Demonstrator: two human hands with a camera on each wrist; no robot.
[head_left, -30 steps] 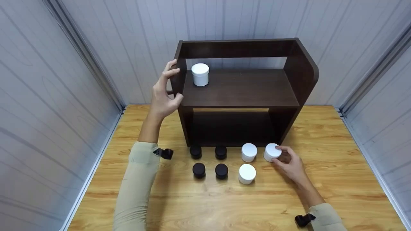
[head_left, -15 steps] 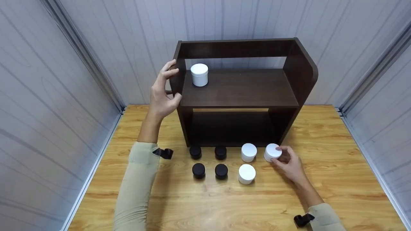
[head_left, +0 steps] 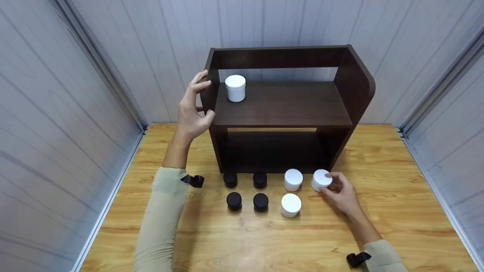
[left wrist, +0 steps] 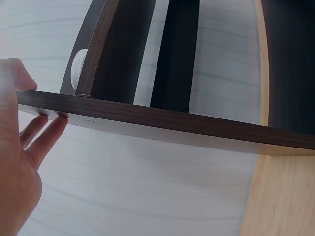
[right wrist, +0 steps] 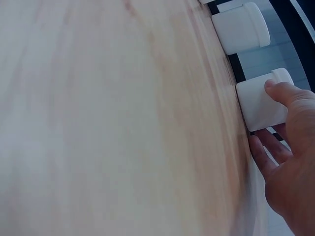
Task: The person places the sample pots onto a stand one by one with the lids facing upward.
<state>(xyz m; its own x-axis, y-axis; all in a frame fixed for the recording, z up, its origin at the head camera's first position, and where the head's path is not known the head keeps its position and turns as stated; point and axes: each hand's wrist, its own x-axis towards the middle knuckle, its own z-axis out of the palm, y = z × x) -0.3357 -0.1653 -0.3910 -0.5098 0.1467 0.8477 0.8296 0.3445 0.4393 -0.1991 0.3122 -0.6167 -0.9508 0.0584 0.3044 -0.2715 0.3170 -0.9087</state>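
Observation:
At the left side panel of a dark brown two-tier shelf, my left hand holds on, thumb on one face of the panel and fingertips against the other, as the left wrist view shows. My right hand pinches a white lidded jar between thumb and fingers; it stands upright by the shelf's front right corner. In the right wrist view the thumb lies on that jar's side near the lid. Another white jar stands on the upper tier at the left.
Two more white jars, one at the back and one in front, stand left of the held jar. Several small black jars form two rows farther left. Panelled walls enclose the wooden table.

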